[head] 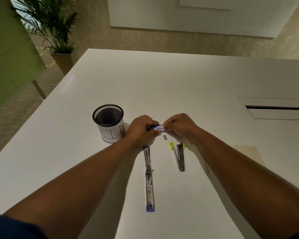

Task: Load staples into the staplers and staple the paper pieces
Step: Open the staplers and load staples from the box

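My left hand [141, 131] grips a small blue-and-white staple box [156, 128] above the white table [179, 83]. My right hand [179, 125] pinches the box's right end with its fingertips. A small grey strip of staples [165, 137] lies on the table just below the box. A blue-tipped stapler [149, 180] lies flipped fully open in a long line toward me, its far end hidden under my left wrist. A smaller yellow-tipped stapler [179, 156] lies open in a V to its right. Pale paper pieces [248, 156] lie right of my right forearm.
A black mesh cup [109, 123] with a paper label reading "BIN" stands left of my left hand. A cable hatch [276, 107] is set in the table at right. A potted palm [59, 40] stands on the floor beyond the table's far left corner.
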Tool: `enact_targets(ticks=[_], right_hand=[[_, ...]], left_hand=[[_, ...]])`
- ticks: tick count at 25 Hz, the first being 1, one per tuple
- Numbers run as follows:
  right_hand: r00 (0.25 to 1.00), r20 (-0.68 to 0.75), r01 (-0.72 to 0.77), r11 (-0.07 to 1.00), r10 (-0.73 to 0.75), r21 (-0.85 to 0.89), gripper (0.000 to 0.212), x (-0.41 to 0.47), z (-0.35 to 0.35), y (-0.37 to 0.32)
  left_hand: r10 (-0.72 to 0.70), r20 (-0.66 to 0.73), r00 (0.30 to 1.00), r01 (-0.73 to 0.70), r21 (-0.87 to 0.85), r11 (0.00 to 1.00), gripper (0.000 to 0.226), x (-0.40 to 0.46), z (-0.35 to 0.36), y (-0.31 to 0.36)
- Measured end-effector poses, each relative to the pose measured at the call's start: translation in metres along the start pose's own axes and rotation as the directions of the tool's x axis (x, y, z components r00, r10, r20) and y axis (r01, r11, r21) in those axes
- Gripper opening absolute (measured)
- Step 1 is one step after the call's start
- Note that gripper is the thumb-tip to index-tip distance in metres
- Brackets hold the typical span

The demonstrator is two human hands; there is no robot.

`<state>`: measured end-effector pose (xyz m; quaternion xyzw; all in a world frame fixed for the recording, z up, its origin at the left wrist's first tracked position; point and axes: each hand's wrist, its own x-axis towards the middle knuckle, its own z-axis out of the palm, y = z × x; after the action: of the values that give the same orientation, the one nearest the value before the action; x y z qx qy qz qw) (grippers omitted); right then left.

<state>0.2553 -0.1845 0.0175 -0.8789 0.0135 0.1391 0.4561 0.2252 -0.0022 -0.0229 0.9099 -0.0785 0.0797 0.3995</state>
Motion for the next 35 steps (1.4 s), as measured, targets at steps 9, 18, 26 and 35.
enact_targets(ticks=[9,18,26,35], right_hand=[[1.000,0.019,-0.006,1.000,0.006,0.028,0.007,0.000,-0.002,0.004],[0.979,0.177,0.096,0.995,-0.098,0.022,0.013,-0.013,-0.017,0.018],[0.968,0.238,0.088,0.996,-0.085,-0.004,0.021,-0.013,-0.017,0.018],[0.969,0.221,0.130,0.987,-0.107,-0.092,0.012,-0.014,-0.017,0.013]], left_hand=[[0.016,0.027,1.000,-0.017,0.036,0.999,0.036,0.003,0.001,-0.004],[-0.034,0.015,0.999,0.034,-0.003,0.999,0.040,0.000,-0.001,0.001],[-0.103,-0.050,0.993,0.098,-0.100,0.990,0.047,-0.008,-0.002,0.006],[-0.135,-0.075,0.988,0.121,-0.173,0.977,0.041,-0.012,-0.006,0.011]])
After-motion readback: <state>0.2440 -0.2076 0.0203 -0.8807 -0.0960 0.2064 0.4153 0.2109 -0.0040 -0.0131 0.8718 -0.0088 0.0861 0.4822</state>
